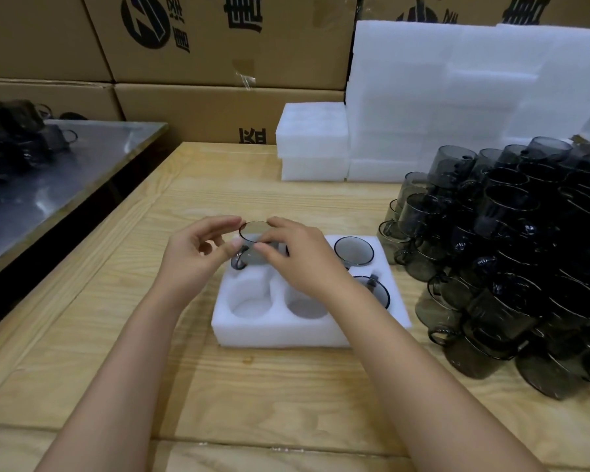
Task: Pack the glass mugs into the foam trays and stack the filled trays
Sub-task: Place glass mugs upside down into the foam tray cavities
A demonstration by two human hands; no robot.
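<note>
A white foam tray [269, 330] lies on the wooden table in front of me. Two smoky glass mugs sit in its right-hand pockets, one at the back [354, 251] and one nearer [375, 289]. The two front pockets on the left and middle show bare foam. Over the tray's back left pocket I hold a third smoky mug [252, 248] upright. My left hand [198, 257] pinches it near the handle, and my right hand [293, 257] grips its rim and side. Its lower part is hidden behind my fingers.
A large heap of smoky glass mugs [511, 260] fills the table's right side. Stacks of white foam trays [457, 97] stand at the back, a short stack [312, 141] beside them. Cardboard boxes [218, 42] line the wall. A metal table [58, 178] with dark mugs stands left.
</note>
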